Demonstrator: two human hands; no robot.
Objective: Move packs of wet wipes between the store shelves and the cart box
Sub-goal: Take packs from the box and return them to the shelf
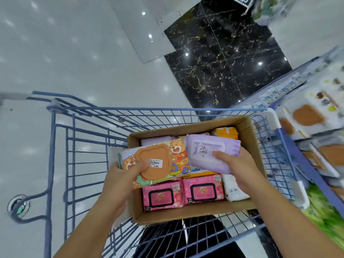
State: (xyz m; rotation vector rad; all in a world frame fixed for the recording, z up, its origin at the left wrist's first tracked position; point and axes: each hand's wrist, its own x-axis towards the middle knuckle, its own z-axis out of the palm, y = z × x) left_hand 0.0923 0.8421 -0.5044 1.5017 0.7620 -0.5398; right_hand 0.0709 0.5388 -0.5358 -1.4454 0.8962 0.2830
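Observation:
A cardboard box (247,127) sits in a blue wire cart (61,149). My left hand (122,175) grips a bear-print wipes pack (167,155) with an orange bear-shaped lid, held over the box's left side. My right hand (236,164) grips a purple wipes pack (208,148) above the box's middle. Inside the box lie two pink packs (161,197) (202,190), a white pack (233,187), an orange pack (226,133) and pale pink packs (154,141) at the back.
Store shelves (314,138) stocked with wipes packs with orange bear lids run along the right, close to the cart's right rim. Glossy white floor lies to the left, and black marble tiles (223,58) lie ahead. The cart's wheel (17,205) shows at lower left.

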